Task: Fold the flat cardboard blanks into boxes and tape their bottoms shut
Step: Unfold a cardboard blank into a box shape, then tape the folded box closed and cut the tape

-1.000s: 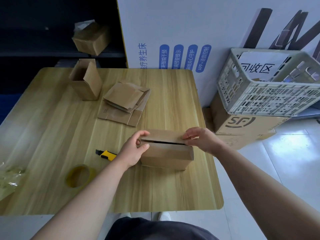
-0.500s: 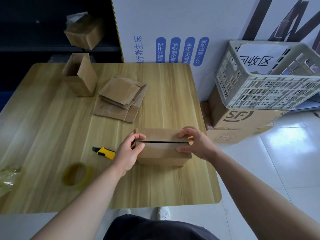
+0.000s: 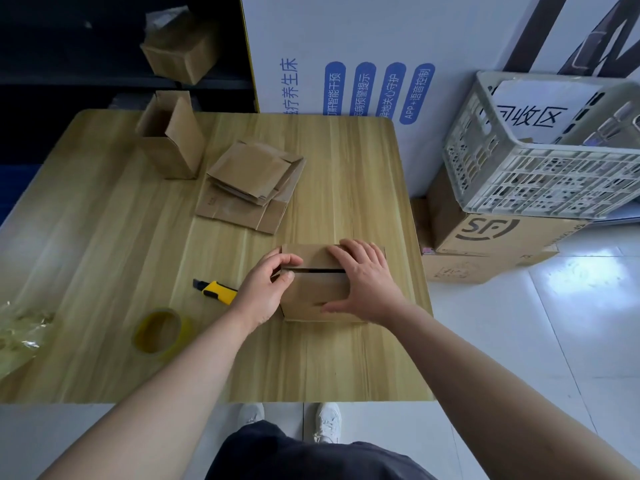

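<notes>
One roll of yellowish tape (image 3: pixel 157 330), flat on the wooden bench (image 3: pixel 104 237); one yellow-and-black utility knife (image 3: pixel 216 291) beside it; one stack of flat brown cardboard blanks (image 3: pixel 249 183) behind. One folded brown cardboard box (image 3: pixel 308 293), bench front: left hand (image 3: pixel 265 285) grips its end, right hand (image 3: pixel 363 278) presses flat-fingered on top.

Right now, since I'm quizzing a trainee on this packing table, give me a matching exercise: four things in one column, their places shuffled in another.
Things
1 tape roll
2 utility knife
3 flat blanks
4 folded box

Places
A pressed under the right hand, pinched by the left hand
B stacked toward the far side of the table, beside an open box
C lying just left of the left hand
D lying flat, near left of the table

Pairs: 1-D, 2-C, 3-B, 4-A
</notes>
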A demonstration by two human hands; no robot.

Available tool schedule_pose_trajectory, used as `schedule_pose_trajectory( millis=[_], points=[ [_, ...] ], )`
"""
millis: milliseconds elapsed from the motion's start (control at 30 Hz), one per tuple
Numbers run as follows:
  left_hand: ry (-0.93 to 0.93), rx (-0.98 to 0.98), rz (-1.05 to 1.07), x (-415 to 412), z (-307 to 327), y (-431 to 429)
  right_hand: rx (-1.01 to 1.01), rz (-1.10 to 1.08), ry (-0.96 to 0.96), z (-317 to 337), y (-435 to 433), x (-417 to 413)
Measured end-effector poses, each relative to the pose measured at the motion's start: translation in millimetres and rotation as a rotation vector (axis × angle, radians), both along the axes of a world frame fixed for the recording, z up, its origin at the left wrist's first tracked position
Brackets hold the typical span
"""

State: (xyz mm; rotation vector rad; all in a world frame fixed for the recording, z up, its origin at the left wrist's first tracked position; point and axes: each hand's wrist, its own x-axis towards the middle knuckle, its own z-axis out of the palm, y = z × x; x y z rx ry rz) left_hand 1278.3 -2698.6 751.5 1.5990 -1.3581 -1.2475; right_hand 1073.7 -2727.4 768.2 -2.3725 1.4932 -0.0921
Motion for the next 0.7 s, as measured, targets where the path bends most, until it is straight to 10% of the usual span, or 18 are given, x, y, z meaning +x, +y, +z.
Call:
schedule_pose_trajectory(
  millis=[600, 700],
  points=[
    [0.070, -0.022, 0.024, 20.2, -4.4, -1.0, 0.034, 0.042, -0.020, -1.4, -8.8, 9.0],
    [-0.137, -0.001, 0.179, 52.8, -15.2, 7.6, 0.035, 0.025, -0.046, -0.6, -9.6, 10.1]
  ],
)
